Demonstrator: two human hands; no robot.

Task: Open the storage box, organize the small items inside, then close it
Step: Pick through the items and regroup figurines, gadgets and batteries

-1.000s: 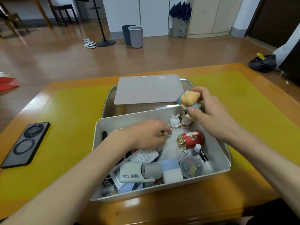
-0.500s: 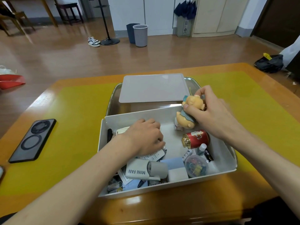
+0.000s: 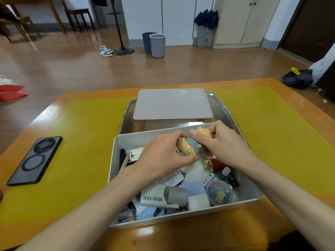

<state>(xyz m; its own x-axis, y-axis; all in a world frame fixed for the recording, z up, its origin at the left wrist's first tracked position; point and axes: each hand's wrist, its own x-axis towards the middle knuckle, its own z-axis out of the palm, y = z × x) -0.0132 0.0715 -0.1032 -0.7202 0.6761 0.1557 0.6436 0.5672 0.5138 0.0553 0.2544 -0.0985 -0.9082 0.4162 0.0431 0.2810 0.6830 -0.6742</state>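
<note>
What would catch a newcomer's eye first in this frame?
Both hands meet over the far part of the open white storage box: the left hand and right hand together hold a small orange and blue figurine above the clutter. Its grey lid lies flat on a metal tray behind the box. A black phone rests on the yellow mat to the left.

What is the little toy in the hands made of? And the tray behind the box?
The toy figure looks like matte plastic or vinyl: smooth, evenly coloured orange and blue, no shine. The tray looks like polished metal, probably steel: its silvery rim mirrors the room's light. Neither can be told for certain by look alone.
</note>
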